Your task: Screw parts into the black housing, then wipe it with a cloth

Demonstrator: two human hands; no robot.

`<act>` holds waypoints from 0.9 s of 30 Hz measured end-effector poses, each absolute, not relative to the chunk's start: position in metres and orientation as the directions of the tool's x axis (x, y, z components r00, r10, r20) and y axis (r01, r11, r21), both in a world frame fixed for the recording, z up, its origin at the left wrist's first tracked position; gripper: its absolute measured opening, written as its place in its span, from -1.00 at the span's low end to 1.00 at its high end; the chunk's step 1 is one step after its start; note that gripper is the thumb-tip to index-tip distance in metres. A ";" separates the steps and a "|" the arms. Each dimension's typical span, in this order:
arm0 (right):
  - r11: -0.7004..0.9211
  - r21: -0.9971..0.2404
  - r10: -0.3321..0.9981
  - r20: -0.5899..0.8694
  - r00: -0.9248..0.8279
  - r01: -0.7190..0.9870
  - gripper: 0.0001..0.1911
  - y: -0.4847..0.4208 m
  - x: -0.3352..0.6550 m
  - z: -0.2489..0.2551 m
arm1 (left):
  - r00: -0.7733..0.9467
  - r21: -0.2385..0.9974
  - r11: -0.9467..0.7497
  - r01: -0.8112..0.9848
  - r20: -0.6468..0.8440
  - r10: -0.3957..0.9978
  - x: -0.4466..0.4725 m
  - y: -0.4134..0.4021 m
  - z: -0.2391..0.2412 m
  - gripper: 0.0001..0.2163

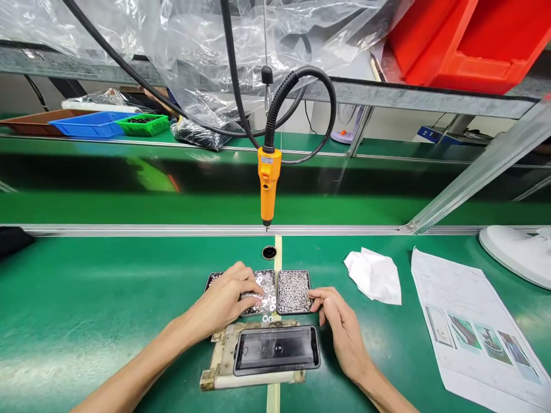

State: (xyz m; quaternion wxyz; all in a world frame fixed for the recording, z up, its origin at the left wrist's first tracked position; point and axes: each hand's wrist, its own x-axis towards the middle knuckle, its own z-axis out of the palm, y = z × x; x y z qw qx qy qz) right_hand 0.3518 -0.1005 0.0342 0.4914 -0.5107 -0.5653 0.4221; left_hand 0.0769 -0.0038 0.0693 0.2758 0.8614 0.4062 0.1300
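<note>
My left hand (227, 298) reaches into a small metal tray of silver washers (264, 289), its fingertips curled and pinched among them. My right hand (338, 321) rests on the green mat, fingers bent against the right edge of a second tray full of tiny screws (294, 291). Just in front of both trays lies a black rectangular housing (276, 350) seated in a worn beige fixture (221, 364). An orange electric screwdriver (267, 183) hangs on its black cable above the bench, tip pointing down.
A crumpled white cloth (375, 275) and printed instruction sheets (469, 321) lie to the right. A white rounded base (516, 252) sits far right. A small black ring (269, 252) lies behind the trays. Blue and green bins (112, 123) stand on the far shelf, red bins (465, 40) overhead.
</note>
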 end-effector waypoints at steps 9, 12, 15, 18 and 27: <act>0.084 -0.979 0.996 0.090 0.024 0.185 -0.68 -0.097 0.352 0.033 | 0.506 0.708 -0.326 0.626 -0.051 0.861 0.079 -0.005 0.068 -0.73; 0.075 -0.980 0.996 0.082 0.029 0.185 -0.69 -0.097 0.352 0.034 | 0.446 0.751 -0.235 0.617 -0.087 0.891 0.077 -0.006 0.067 -0.70; 0.074 -0.980 0.996 0.081 0.030 0.185 -0.70 -0.097 0.352 0.035 | 0.425 0.785 -0.187 0.591 -0.106 0.899 0.077 -0.005 0.064 -0.70; 0.076 -0.979 0.996 0.083 0.030 0.191 -0.70 -0.095 0.351 0.035 | 0.433 0.812 -0.170 0.558 -0.110 0.895 0.079 -0.002 0.063 -0.69; 0.099 -0.966 0.993 0.111 0.040 0.240 -0.71 -0.094 0.349 0.036 | 0.531 0.835 -0.233 0.498 -0.081 0.844 0.077 -0.031 0.117 -0.69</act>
